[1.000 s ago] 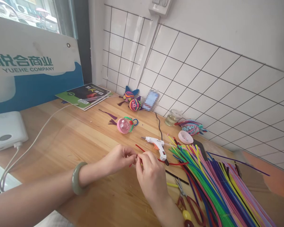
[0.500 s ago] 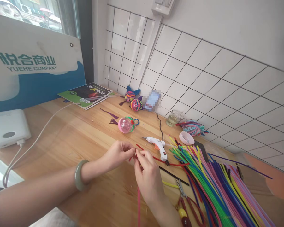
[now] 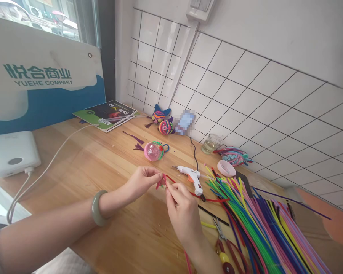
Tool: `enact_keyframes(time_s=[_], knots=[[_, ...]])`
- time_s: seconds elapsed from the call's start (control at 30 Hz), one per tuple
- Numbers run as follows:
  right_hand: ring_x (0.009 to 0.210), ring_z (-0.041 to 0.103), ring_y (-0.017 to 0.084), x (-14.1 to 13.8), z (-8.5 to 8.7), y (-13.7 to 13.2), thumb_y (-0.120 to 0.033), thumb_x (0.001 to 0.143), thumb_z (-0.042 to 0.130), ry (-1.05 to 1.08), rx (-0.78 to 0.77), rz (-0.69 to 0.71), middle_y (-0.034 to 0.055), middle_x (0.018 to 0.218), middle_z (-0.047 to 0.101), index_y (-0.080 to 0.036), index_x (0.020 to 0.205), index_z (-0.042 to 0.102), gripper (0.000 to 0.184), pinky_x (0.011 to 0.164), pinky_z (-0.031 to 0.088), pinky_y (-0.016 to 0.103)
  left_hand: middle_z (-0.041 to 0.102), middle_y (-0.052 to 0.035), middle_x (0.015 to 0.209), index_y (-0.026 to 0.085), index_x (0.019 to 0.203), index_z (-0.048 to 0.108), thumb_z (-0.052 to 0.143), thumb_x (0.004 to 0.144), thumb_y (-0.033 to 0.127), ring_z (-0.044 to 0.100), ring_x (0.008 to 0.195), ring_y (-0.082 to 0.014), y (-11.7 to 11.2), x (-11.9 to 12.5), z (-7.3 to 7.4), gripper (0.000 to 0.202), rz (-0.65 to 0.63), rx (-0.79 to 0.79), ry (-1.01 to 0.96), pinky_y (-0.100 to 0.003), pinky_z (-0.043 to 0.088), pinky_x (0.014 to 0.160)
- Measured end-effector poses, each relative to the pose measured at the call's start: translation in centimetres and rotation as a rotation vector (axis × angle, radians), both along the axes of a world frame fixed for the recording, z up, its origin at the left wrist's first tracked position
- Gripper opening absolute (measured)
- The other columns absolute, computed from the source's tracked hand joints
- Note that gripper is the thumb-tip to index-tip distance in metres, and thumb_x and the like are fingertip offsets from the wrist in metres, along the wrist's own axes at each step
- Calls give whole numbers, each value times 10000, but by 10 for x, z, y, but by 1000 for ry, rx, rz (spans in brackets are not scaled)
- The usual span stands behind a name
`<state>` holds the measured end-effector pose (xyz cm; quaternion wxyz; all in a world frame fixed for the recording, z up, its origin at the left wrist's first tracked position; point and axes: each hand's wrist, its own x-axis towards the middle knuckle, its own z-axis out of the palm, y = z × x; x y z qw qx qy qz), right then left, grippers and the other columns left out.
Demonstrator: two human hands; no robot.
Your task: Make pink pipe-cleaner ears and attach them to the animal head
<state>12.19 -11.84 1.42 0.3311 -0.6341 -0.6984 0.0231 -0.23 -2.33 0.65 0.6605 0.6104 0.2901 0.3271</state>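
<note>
A pink pipe cleaner (image 3: 163,177) runs between my two hands above the wooden table, bent near the fingertips; a length of it hangs below my right wrist. My left hand (image 3: 144,183), with a jade bangle on the wrist, pinches it between thumb and forefinger. From the other side, my right hand (image 3: 183,209) grips it with closed fingertips. Just beyond my hands lies a white glue gun (image 3: 190,177) with an orange trigger. Red pipe cleaners (image 3: 211,198) lie behind my right hand. A pink-rimmed clear ball ornament (image 3: 153,151) sits farther back.
Many coloured pipe cleaners (image 3: 263,220) spread over the right side. Pliers (image 3: 220,230) lie beside my right forearm. Behind are a glass jar (image 3: 210,144), a pink dish (image 3: 226,168) and finished yarn-like ornaments (image 3: 165,126). A white power bank (image 3: 15,154) with a cable stands left.
My hands have drawn slightly apart, and more of the pink pipe cleaner shows between the fingertips. Its hanging end has swung to the right. The view has shifted slightly.
</note>
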Motion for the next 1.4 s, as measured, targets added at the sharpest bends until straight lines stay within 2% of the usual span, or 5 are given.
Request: enact_keyframes(time_s=[0.57,0.67,0.8,1.03,1.4], knots=[[695,586,153,7,-1,1,-128,827,399,-19,27,-11,70,779,601,-186,1091,584,327,637,472,264,561,-19,611,114,692,640,524,741,424,466,582,-97,1,-3,3,334,-129,-97,-3,-217,389,606],[728,585,161,5,-1,1,-131,824,413,5,14,-1,74,803,607,-186,1083,586,317,663,470,274,541,-7,577,116,645,632,572,706,404,455,571,-95,1,-2,2,300,-105,-134,-2,-215,380,591],[747,586,163,5,-1,1,-146,816,444,121,-21,-4,73,816,624,-181,957,637,241,680,467,276,542,-14,589,113,626,627,578,705,378,425,555,-87,3,-1,-3,281,-67,-177,-51,-214,374,574],[604,578,142,3,-2,2,-193,792,489,281,-110,-38,48,721,643,-181,827,661,175,548,465,240,476,-1,539,116,599,600,594,678,357,399,520,-84,2,-1,-3,253,20,-245,-60,-214,369,545],[596,545,136,2,-3,2,-189,802,470,283,-145,-36,29,691,606,-187,790,641,172,548,434,235,458,12,509,117,563,576,579,699,320,385,515,-78,0,-1,-4,244,26,-226,-116,-216,338,536]])
